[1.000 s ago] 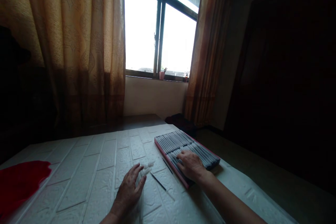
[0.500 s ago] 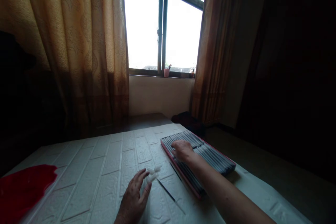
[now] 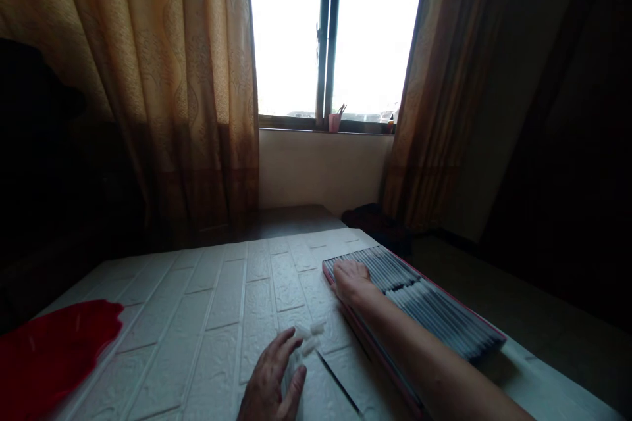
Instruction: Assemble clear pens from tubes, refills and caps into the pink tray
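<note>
A shallow red-edged box filled with rows of slim, dark-and-clear pen-like sticks lies at the right of the white brick-patterned table. My right hand rests on its far left corner with fingers curled down; what they hold, if anything, is hidden. Nearer to me, my left hand is on the table with thumb and fingers apart, beside some small whitish translucent pieces. Something clear shows faintly between its thumb and fingers. One thin dark stick lies loose to the right of this hand.
A red scalloped object lies at the table's left edge. Beyond the white tabletop are a dark surface, curtains and a window sill with a pink cup.
The view has shifted, so the table things sit further right. My right hand has moved towards the box's left edge. My left hand stays near the whitish pieces.
</note>
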Demonstrator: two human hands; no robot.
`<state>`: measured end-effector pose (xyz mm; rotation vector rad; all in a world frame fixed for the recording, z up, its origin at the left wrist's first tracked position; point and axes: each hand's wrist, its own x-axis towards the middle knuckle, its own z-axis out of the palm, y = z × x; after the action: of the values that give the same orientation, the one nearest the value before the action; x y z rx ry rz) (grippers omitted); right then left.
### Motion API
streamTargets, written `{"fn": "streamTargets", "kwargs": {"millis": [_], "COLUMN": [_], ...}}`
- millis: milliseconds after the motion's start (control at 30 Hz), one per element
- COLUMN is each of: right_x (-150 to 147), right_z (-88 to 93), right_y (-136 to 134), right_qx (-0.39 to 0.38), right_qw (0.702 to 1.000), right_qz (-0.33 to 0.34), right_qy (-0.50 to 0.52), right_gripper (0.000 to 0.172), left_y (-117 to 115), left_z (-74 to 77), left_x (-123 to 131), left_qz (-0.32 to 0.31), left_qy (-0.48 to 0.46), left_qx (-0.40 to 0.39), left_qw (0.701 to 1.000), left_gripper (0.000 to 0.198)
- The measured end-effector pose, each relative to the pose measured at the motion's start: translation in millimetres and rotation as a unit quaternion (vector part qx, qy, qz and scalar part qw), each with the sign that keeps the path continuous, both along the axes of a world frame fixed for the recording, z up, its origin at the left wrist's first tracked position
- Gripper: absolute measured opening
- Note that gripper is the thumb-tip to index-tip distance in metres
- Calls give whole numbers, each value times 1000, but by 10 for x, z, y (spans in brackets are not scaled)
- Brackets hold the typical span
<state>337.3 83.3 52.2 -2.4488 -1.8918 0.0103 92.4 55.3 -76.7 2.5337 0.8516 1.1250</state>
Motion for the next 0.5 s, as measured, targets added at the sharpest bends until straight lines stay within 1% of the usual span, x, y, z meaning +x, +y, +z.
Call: {"fn": "streamTargets", "kwargs": {"millis": [100, 267, 333, 433, 500], "right_x": [-92, -176, -197, -237, -272], "right_z": [-58, -8, 13, 7, -15], "right_y": [20, -39, -124, -327, -495], "right_qx": [-51, -88, -93, -96, -94], "right_qw": [999, 996, 995, 993, 991], "right_qz": [-1, 17, 32, 63, 85], "right_qy": [-9, -25, -30, -34, -34], "right_gripper": [31, 33, 33, 31, 26], "left_y": [-14, -19, -20, -23, -18], "left_z": [-1, 5, 11, 14, 2], "left_x": [-12, -23, -26, -32, -37], "left_qz": [-3, -10, -11, -12, -11], "left_qy": [5, 3, 2, 4, 7], "left_qx": [8, 30, 40, 52, 59], "left_qw": [1000, 999, 999, 999, 998], "left_gripper": [37, 35, 35, 36, 38]}}
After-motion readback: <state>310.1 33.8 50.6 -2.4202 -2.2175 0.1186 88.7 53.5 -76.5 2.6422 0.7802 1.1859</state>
